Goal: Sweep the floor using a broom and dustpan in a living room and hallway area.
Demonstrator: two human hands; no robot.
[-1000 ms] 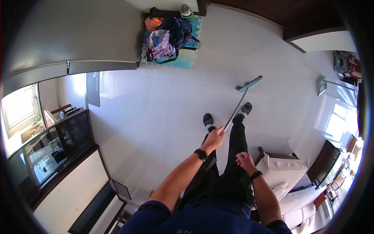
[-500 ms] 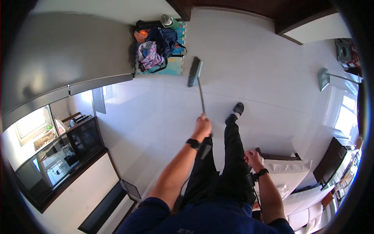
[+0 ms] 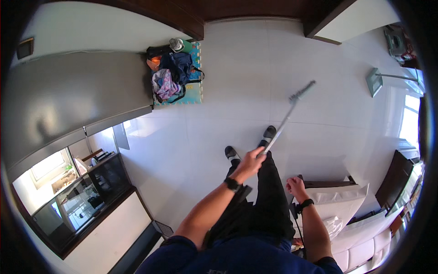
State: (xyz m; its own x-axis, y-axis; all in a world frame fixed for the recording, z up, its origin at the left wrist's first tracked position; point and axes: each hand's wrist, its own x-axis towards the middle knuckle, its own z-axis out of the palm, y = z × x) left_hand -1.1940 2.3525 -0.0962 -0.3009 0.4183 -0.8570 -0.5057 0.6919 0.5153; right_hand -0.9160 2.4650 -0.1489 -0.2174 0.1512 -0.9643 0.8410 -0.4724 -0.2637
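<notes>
From the head view, the left hand [image 3: 248, 163] has its fingers wrapped round the thin, straight metal handle of a broom [image 3: 286, 119], whose narrow brush head rests ahead on the glossy white tiled floor [image 3: 237, 68]. The right hand [image 3: 295, 187] hangs loosely curled, holding nothing, beside a white cushioned sofa [image 3: 340, 201]. A heap of soft bags [image 3: 171, 75] lies on a blue foam mat [image 3: 194, 93].

This is a home, most likely a living room. A white tiled floor [image 3: 237, 91] runs up to dark wooden trim, with a pale sofa [image 3: 365, 246] at the lower right beside a dark cabinet [image 3: 401, 178]. A glass-fronted unit [image 3: 86, 196] stands at the left. Bags and clothes [image 3: 171, 77] lie heaped on a foam play mat [image 3: 194, 93], and a window [image 3: 408, 118] lights the room.
</notes>
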